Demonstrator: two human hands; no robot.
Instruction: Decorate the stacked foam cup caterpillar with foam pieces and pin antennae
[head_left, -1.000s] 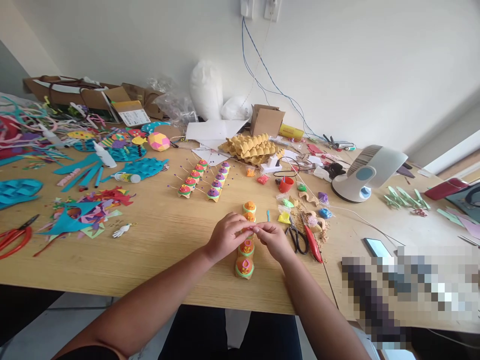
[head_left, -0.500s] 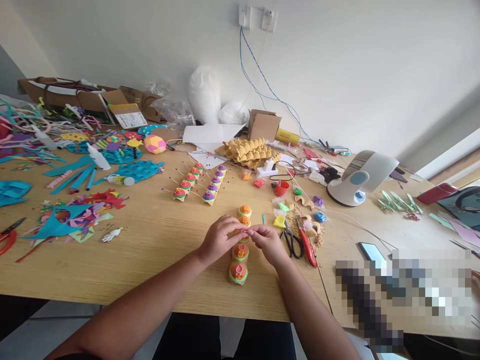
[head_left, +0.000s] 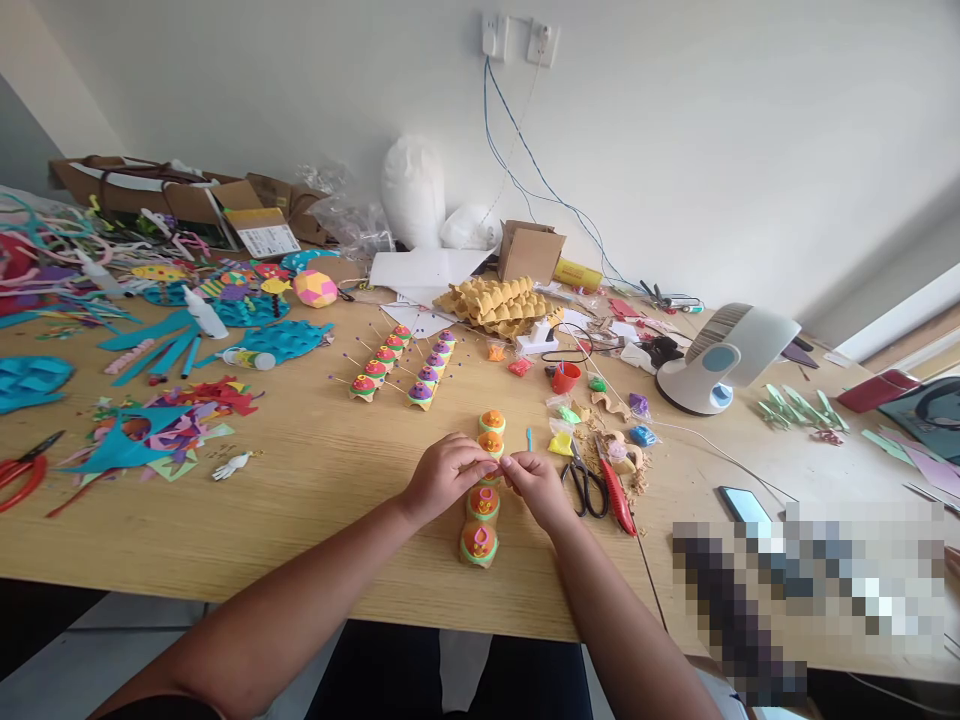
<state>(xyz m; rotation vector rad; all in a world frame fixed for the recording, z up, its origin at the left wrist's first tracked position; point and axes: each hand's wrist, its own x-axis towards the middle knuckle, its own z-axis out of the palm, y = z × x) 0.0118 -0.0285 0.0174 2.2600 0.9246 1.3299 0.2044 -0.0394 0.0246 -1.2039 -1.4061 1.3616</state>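
A row of orange egg-carton domes [head_left: 484, 505] with green bands stands in front of me. The two nearest domes carry pink clay loops and small yellow shapes. Over the middle of the row, my left hand [head_left: 452, 475] and my right hand [head_left: 534, 485] meet fingertip to fingertip. Both are closed in a pinch on a thin bit of pink clay, mostly hidden by the fingers. The dome beneath them is partly covered. Farther back stand a red-and-green row [head_left: 380, 364] and a purple-topped row [head_left: 432, 370], both with pins sticking out sideways.
Black-handled scissors [head_left: 586, 485], a red cutter [head_left: 616, 490] and a yellow clay packet [head_left: 560, 440] lie right of my hands. A white fan [head_left: 724, 358] stands farther right. Paper scraps [head_left: 161, 430] and red-handled scissors [head_left: 26, 475] are at left. Egg cartons [head_left: 499, 305] lie behind.
My fingertips have drawn closer together, and less of the pink clay shows between them. The whole view has shifted slightly. The domes remain in place.
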